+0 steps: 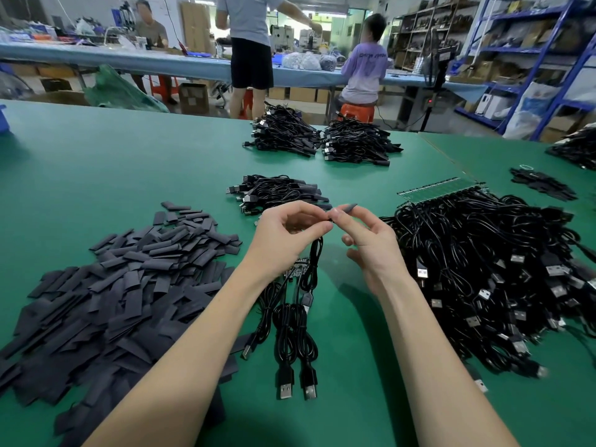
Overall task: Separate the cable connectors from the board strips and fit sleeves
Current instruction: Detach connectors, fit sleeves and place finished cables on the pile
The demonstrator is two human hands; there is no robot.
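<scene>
Left hand [287, 233] is pinching one black USB cable [314, 262]; right hand [367, 240] is pinching one grey sleeve [350, 208]. Two USB plugs [296, 385] are lying below, between sleeve pile [122, 285] and cable heap [483, 269].

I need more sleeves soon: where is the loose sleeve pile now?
In the head view, the sleeve pile lies on the green table at the person's left, beside the left hand.

Sleeves [122, 285] heaped left, cable mass [483, 269] right, finished bundles [277, 191] probably behind.
</scene>
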